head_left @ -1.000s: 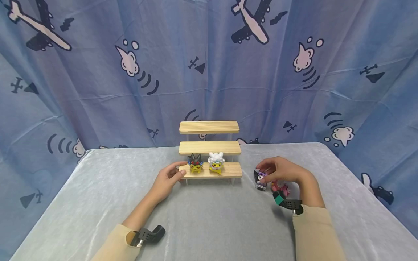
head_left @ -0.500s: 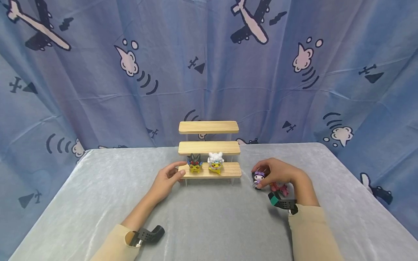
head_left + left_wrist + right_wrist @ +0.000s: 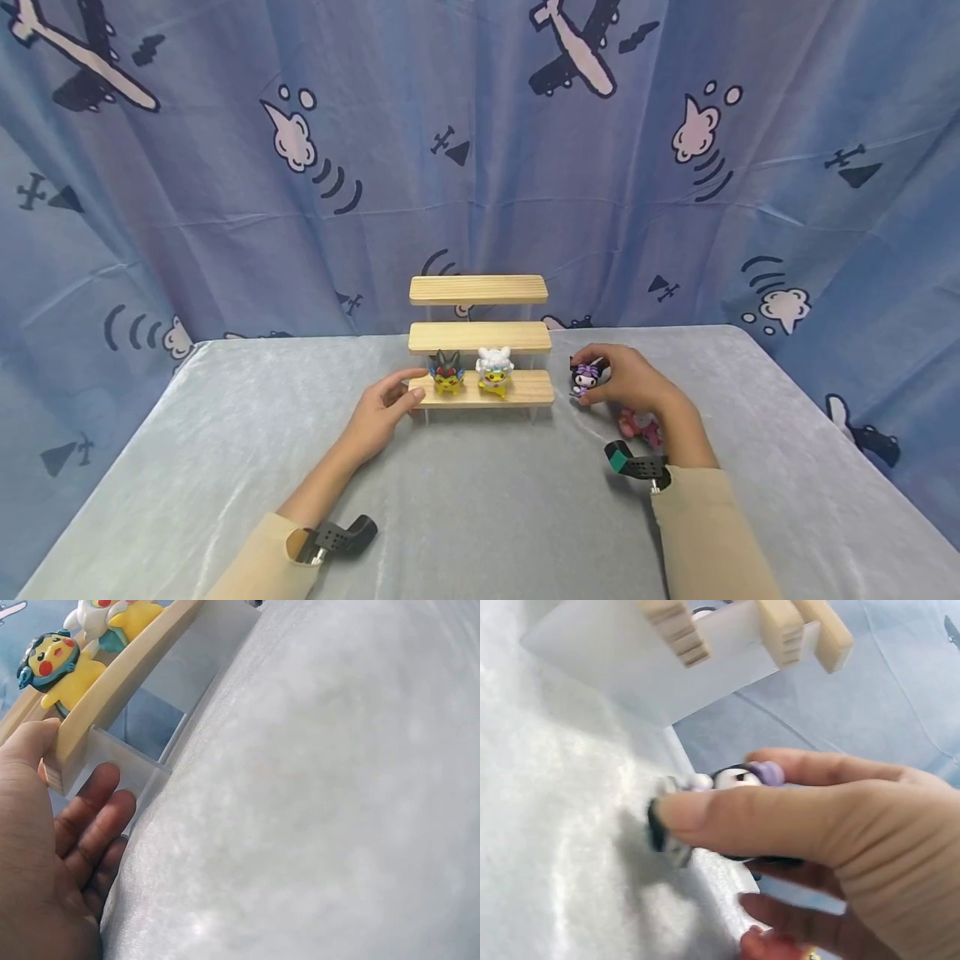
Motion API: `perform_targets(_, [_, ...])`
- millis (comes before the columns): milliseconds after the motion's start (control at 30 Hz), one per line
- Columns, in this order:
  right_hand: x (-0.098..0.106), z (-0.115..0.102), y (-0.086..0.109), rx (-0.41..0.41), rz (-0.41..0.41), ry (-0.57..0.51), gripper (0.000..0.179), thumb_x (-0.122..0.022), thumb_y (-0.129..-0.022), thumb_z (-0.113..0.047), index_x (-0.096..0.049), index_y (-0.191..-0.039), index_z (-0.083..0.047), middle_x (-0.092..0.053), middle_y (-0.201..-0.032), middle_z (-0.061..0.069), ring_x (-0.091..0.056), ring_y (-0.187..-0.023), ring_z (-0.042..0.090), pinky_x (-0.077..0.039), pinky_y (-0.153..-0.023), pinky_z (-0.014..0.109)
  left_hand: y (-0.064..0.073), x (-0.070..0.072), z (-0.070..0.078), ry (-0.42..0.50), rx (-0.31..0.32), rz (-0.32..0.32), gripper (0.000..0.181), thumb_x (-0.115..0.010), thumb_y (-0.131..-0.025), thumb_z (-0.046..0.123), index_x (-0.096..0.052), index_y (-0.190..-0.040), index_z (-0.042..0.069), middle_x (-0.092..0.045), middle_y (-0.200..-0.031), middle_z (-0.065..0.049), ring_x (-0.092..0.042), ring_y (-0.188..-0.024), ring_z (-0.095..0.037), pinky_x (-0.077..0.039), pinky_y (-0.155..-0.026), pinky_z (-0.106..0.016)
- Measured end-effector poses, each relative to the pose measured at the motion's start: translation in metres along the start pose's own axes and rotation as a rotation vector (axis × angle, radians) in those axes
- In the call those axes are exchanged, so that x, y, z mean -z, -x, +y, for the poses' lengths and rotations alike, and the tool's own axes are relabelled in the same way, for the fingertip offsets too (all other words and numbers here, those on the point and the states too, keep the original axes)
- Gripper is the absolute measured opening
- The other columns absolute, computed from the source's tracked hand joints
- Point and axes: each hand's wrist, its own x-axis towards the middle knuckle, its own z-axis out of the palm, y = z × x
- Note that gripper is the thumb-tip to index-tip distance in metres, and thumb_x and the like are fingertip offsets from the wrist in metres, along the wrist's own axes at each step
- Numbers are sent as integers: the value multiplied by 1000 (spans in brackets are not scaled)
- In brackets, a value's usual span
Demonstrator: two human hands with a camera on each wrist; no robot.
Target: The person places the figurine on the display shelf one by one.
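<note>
Between thumb and fingers, my right hand [image 3: 633, 379] grips a small figurine [image 3: 586, 379] with a black hood, white face and purple bow, lifted above the table in the right wrist view. My left hand [image 3: 381, 410] holds the left end of the lowest plank of a three-tier wooden display shelf [image 3: 480, 337]; its thumb [image 3: 34, 739] lies against the plank end. On that plank stand a yellow figurine with a dark eared hood [image 3: 447, 373] and a yellow one with a white hood [image 3: 494, 372].
A pinkish-red figurine [image 3: 640, 427] lies on the table under my right wrist, partly hidden. Clear side panels [image 3: 142, 772] support the planks. A pale cloth covers the table [image 3: 495, 508], and a blue patterned curtain [image 3: 480, 167] hangs behind.
My right hand has raised the black-hooded figurine from the table and carried it left and away from me, toward the shelf. The left hand stays at the plank's end.
</note>
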Motion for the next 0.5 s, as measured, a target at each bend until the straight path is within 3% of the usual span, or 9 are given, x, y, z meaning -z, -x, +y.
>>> perform_targets(167, [-7, 3, -5, 46, 117, 30, 54, -87, -75, -7, -67, -124, -6, -65, -130, 19, -60, -117, 36, -47, -101, 58, 0, 0, 0, -4, 15, 3, 38, -63, -101, 27, -62, -137, 15, -71, -90, -20, -68, -84, -25, -52, -77, -31])
perform_targets(333, [-13, 7, -9, 56, 127, 42, 55, -87, -75, -6, -66, -126, -7, -63, -135, 19, -59, -121, 36, -47, -103, 57, 1, 0, 6, -16, 35, 6, 38, -61, -102, 22, -61, -138, 10, -70, -92, -24, -67, -85, -30, -51, -76, -32])
perform_targets(500, [-12, 5, -8, 40, 110, 41, 51, -85, -80, -12, -67, -128, -9, -64, -133, 16, -60, -113, 31, -52, -93, 50, 9, 2, 29, -10, 36, -6, 36, -61, -102, 18, -61, -136, 6, -68, -92, -29, -67, -86, -35, -51, -76, -33])
